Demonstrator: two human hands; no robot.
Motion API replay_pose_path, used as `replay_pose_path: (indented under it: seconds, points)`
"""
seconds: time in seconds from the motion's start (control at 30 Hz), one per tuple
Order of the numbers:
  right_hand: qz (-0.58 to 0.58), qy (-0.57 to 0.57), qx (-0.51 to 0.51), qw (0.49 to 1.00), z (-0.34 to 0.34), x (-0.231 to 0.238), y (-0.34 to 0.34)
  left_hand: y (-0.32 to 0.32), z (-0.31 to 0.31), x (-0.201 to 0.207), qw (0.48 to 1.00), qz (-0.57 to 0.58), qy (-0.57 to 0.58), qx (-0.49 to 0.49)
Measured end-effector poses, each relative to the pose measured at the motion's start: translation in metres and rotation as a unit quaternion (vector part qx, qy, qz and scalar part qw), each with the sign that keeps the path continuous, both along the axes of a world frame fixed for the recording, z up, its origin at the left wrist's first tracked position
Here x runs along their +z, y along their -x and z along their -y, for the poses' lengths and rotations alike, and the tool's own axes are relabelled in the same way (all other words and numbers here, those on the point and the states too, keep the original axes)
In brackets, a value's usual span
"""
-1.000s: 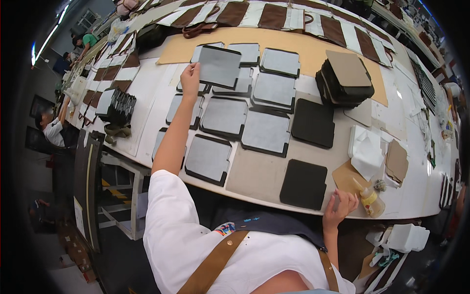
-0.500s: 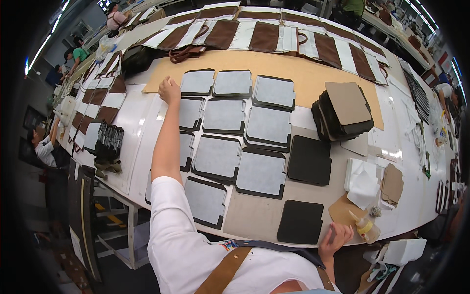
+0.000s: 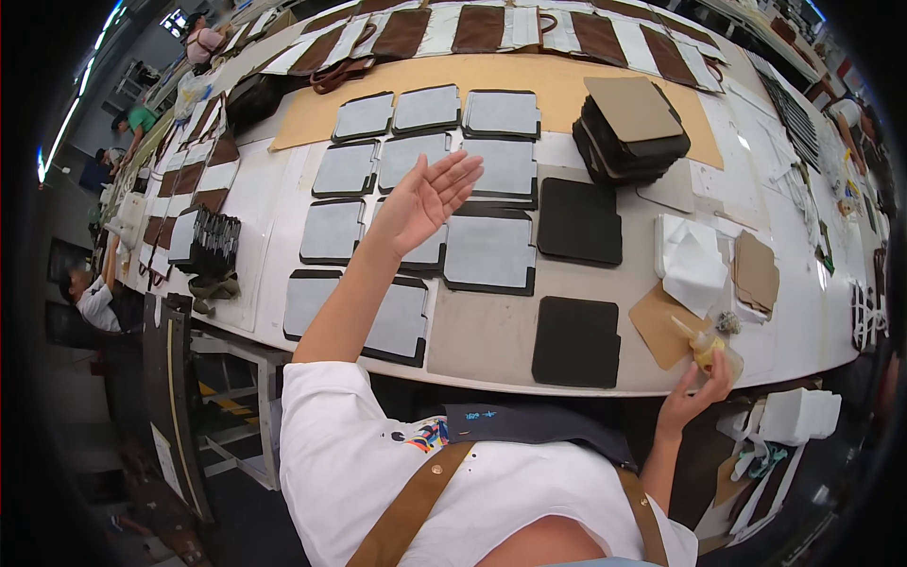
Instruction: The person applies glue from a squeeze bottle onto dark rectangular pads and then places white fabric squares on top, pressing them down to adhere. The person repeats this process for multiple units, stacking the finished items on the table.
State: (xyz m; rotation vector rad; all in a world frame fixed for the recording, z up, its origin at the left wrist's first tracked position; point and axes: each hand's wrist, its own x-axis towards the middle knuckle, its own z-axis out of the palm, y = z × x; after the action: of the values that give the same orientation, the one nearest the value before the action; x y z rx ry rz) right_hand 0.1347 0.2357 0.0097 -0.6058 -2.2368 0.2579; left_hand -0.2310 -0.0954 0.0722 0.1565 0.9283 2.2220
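Note:
My left hand (image 3: pixel 427 206) hovers over the rows of black panels, its palm turned up and its fingers stretched out with nothing in them. The panels carry light grey sheets; one grey-faced panel (image 3: pixel 489 249) lies just right of my wrist, and others are partly hidden behind my hand and forearm. At the table's near right edge, my right hand (image 3: pixel 701 392) has its fingers round the lower part of a glue bottle (image 3: pixel 703 344) with yellowish contents and a pointed nozzle tilted up to the left. Two plain black panels (image 3: pixel 580 223) lie between the hands.
A tall stack of black panels topped by a tan board (image 3: pixel 633 109) stands at the back right. White sheets (image 3: pixel 692 269), brown card pieces (image 3: pixel 756 272) and a tan card (image 3: pixel 661 326) lie near the bottle. Another black stack (image 3: pixel 203 241) sits left. Brown-and-white pieces line the back.
My left hand has moved right and nearer from the far left panels and opened out. My right hand has gone right and closed round the glue bottle. The view has shifted.

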Motion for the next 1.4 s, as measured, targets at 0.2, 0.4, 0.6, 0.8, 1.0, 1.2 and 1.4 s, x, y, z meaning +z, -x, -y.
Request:
replay_pose_path:
  seconds: [0.2,0.4,0.6,0.8,1.0,1.2,1.4]
  points:
    - [0.014,0.268,-0.08,0.96,-0.077,-0.021,-0.06,-0.067,-0.037,0.02,0.986,0.067,-0.114,-0.098]
    - [0.017,0.362,-0.089,0.928,-0.097,-0.032,-0.065,-0.107,-0.059,-0.006,0.989,-0.07,0.027,-0.125]
    - [-0.082,0.517,0.002,0.852,-0.105,-0.028,-0.065,-0.145,-0.082,-0.024,0.954,-0.211,0.183,-0.111]
    - [-0.396,0.595,0.11,0.691,-0.09,-0.006,-0.073,-0.158,-0.067,-0.03,0.926,-0.272,0.258,-0.049]
    - [-0.262,0.516,0.143,0.803,-0.024,0.038,-0.03,-0.164,-0.05,-0.04,0.908,-0.303,0.282,0.062]
    - [-0.222,0.444,0.184,0.848,0.013,0.029,-0.002,-0.173,-0.045,-0.052,0.858,-0.343,0.342,0.171]
    - [-0.212,0.388,0.198,0.875,0.035,0.023,0.007,-0.185,-0.038,-0.08,0.801,-0.43,0.372,0.189]
